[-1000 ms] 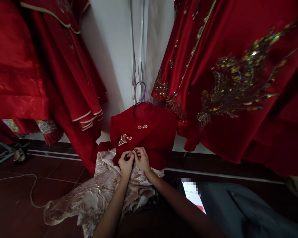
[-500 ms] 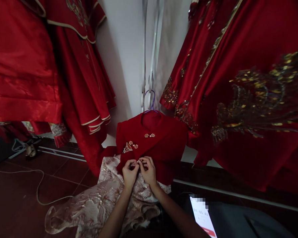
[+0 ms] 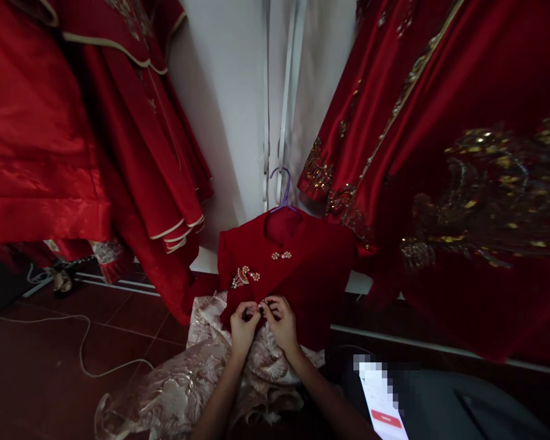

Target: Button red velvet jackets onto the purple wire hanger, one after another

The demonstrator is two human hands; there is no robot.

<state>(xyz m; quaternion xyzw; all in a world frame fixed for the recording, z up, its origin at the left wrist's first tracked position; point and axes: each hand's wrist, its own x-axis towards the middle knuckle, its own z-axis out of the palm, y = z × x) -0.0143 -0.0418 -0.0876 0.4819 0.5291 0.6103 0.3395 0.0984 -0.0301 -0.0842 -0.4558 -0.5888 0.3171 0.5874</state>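
Note:
A red jacket [image 3: 311, 269] hangs on a purple hanger [image 3: 286, 183]. It carries a beaded clasp [image 3: 281, 255] at the neck and a beaded, fan-shaped brooch [image 3: 244, 277] on the chest. At its lower front my left hand [image 3: 244, 329] and my right hand [image 3: 282, 322] meet, both closed in a pinch. Between the fingertips shows a small shiny clasp [image 3: 260, 307], partly hidden by them. Behind and below my wrists spreads a pale pink brocade skirt [image 3: 178, 379].
Red gowns [image 3: 132, 134] hang at the left. On the right is a red gown with gold sequins [image 3: 486, 183]. White rack poles [image 3: 286, 91] stand by the wall. A lit phone [image 3: 380, 397] lies at lower right, and a cable [image 3: 85, 348] crosses the tiled floor.
The view has shifted slightly, moving the jacket and hands a little right and down in the picture. Both hands keep their pinch at the clasp, with small finger movements.

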